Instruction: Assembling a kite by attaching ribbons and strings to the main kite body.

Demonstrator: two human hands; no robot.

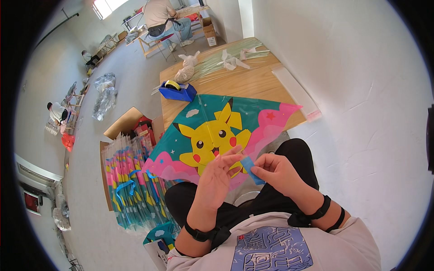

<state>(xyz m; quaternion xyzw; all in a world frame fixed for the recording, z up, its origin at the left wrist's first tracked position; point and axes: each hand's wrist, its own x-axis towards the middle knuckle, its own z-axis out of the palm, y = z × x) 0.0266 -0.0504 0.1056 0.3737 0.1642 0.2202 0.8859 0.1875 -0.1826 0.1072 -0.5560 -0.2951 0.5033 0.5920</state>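
A triangular kite, teal and pink with a yellow cartoon creature on it, lies spread over the near part of the table and reaches out above my lap. Over its lower edge, my right hand pinches a short light-blue strip between thumb and fingers. My left hand is beside the strip's upper end with its fingers stretched out. Whether those fingertips touch the strip is hard to make out. Both hands partly cover the kite's lower middle.
On the wooden table stand a blue tape dispenser and a tied whitish bag, near thin pale rods. To the left, an open carton holds several packed kites. A white wall rises at right. Other people sit farther off.
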